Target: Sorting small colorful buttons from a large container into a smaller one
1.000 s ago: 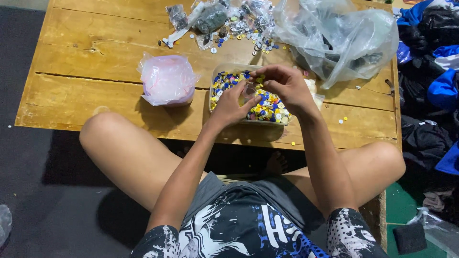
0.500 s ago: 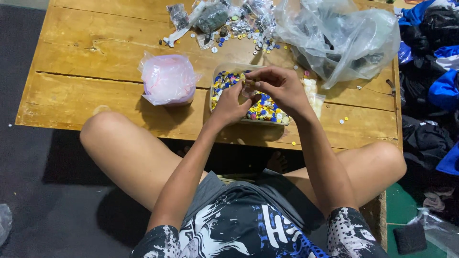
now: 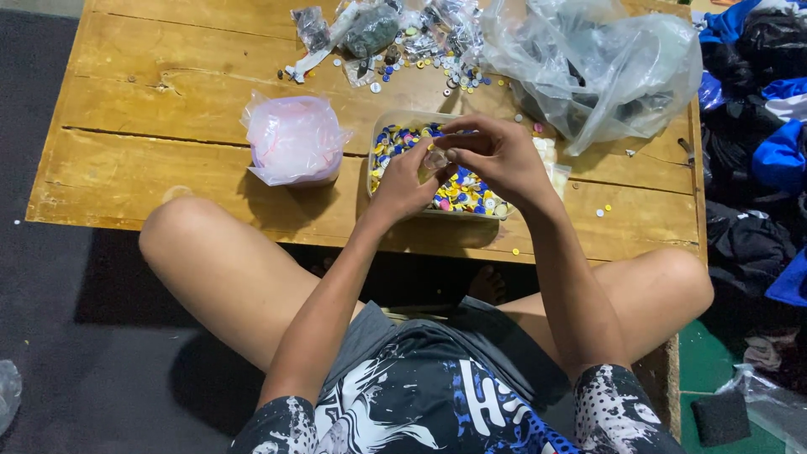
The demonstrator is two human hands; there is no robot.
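My left hand [image 3: 405, 178] and my right hand [image 3: 496, 154] meet above a clear plastic tub [image 3: 402, 120] filled with small round pieces in blue, yellow and white. Both pinch one small clear packet [image 3: 435, 159] between the fingertips, held just over the tub. The tub stands near the front edge of a low wooden table [image 3: 168, 109]. My bare knees rest against that edge on both sides.
A pink-tinted plastic bag [image 3: 293, 139] sits left of the tub. Loose small pieces and small packets [image 3: 395, 42] are scattered at the table's back. A large crumpled clear bag [image 3: 605, 63] lies at the back right. Dark and blue clothes [image 3: 765, 126] are heaped right of the table.
Both hands have stayed over the tub; the fingers have shifted slightly around the small packet. Nothing else has moved.
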